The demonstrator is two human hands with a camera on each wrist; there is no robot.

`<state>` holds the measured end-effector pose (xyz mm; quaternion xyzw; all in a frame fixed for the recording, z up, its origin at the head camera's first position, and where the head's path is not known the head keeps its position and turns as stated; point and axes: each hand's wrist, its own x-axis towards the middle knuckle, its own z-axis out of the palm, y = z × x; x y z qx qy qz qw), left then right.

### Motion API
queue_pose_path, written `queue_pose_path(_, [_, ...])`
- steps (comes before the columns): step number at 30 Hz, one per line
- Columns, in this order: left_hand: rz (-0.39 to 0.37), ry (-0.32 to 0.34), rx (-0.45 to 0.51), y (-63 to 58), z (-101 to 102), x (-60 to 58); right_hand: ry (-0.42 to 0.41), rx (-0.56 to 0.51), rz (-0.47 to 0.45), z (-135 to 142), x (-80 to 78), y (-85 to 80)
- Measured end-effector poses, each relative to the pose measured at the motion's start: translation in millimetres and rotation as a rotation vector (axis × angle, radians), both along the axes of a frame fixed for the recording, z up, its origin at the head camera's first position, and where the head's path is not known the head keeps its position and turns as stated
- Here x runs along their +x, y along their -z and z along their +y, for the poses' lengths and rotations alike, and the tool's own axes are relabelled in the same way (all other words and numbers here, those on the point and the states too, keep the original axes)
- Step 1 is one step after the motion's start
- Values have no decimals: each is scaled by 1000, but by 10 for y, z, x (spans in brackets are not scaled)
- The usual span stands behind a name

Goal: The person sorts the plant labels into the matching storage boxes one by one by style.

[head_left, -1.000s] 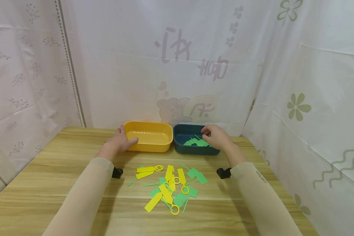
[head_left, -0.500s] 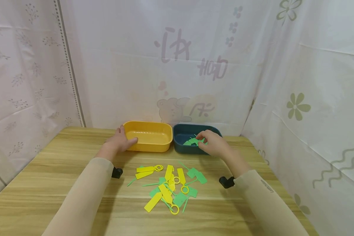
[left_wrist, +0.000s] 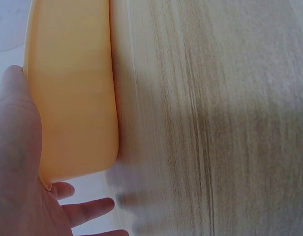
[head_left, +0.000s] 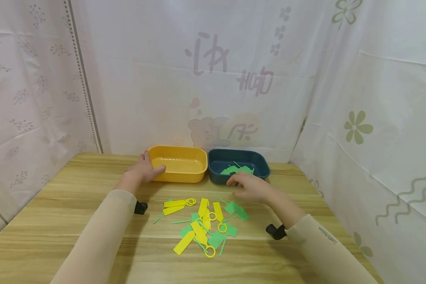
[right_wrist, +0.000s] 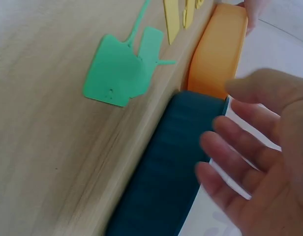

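On the table [head_left: 64, 197], a yellow box [head_left: 179, 177] is standing beside a blue box [head_left: 218, 179]. The left hand [head_left: 142, 170] is grasping the first; the right hand [head_left: 253, 187], released, is hovering by the other. Green tags [head_left: 246, 169] are lying in it and, among yellow tags [head_left: 218, 212], outside.

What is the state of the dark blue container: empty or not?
Not empty: the dark blue container holds several green tags, visible over its front rim in the head view.

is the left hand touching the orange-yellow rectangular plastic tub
Touching. The left wrist view shows the left hand against the orange-yellow rectangular plastic tub, its rim meeting the thumb.
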<state>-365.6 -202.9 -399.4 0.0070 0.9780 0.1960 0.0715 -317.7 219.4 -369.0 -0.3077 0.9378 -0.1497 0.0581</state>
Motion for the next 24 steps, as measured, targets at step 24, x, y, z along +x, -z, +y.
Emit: queue_pose_path(24, [1,-5,4,28,-1,-24,-42,222,-149,55,249,197])
